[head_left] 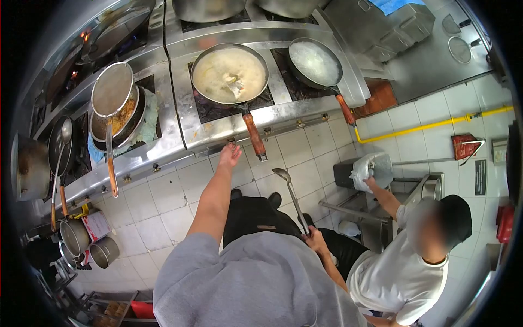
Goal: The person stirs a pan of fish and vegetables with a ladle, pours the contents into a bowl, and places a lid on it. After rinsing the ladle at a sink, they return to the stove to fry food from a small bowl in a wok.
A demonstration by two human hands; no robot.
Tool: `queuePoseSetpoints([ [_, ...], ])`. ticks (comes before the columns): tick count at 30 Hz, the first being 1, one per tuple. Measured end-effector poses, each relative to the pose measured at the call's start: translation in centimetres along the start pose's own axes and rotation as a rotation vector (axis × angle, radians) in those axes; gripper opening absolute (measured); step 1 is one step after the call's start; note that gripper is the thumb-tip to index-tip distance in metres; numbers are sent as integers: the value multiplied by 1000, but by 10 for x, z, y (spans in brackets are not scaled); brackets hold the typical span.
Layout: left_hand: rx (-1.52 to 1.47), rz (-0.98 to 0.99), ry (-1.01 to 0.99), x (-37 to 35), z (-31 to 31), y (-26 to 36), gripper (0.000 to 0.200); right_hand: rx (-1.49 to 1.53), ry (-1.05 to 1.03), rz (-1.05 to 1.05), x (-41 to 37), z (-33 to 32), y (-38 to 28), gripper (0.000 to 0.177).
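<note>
My left hand [231, 155] reaches forward to the stove's front edge, its fingers closed around a burner knob [233, 144] that they largely hide. Low at my right side, my right hand [317, 242] grips the handle of a long metal ladle [290, 188], bowl end pointing forward. On the burner before me sits a wooden-handled frying pan [218, 82] of cloudy, bubbling liquid with a pale lump in it. To its right, a second pan [315, 61] holds foamy whitish liquid.
At left, a strainer [112, 90] rests over a pan of browned food. A wok [57, 143] with a long ladle is farther left. Pots [74, 237] stand lower left. A co-worker [406, 272] at right touches a plastic-lined bin [373, 170]. A yellow pipe [414, 124] follows the wall.
</note>
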State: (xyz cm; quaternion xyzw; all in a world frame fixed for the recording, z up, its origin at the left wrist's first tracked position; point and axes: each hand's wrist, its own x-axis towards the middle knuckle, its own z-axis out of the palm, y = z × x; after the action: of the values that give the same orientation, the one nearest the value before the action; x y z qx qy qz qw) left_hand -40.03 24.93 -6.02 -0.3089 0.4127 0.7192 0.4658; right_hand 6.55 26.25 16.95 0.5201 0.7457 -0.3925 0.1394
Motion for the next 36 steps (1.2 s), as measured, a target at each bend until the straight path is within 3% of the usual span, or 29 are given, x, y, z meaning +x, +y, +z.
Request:
queuePoseSetpoints([
  [15, 294, 62, 99, 8, -5, 4, 41, 103, 54, 13, 10, 16, -1, 26],
  [21, 467, 66, -15, -9, -19, 15, 30, 540, -42, 121, 9, 13, -22, 18],
  [23, 523, 92, -84, -19, -43, 10, 28, 491, -26, 109, 25, 23, -1, 17],
  [27, 1159, 278, -105, -55, -121, -1, 14, 600, -70, 178, 47, 32, 11, 16],
  [28, 1389, 388, -84, -52, -156, -9, 20, 595, -97, 197, 51, 30, 9, 16],
  [29, 1889, 846, -418, -41, -210, -13, 15, 539, -129, 236, 60, 32, 15, 17],
  [30, 2435, 1029, -514, -48, -246, -16, 14, 486, -162, 275, 67, 34, 20, 19],
  [33, 2466, 486, -530, -116, -317, -18, 11, 422, -212, 379, 84, 58, 41, 26],
  [34, 2457, 519, -516, -139, -337, -20, 11, 394, -243, 390, 86, 64, 47, 31],
  [35, 2524, 382, -514, -151, -358, -24, 13, 333, -287, 420, 84, 66, 47, 36],
  [36, 1950, 447, -389, -164, -393, -26, 5, 271, -334, 448, 79, 69, 45, 42],
])
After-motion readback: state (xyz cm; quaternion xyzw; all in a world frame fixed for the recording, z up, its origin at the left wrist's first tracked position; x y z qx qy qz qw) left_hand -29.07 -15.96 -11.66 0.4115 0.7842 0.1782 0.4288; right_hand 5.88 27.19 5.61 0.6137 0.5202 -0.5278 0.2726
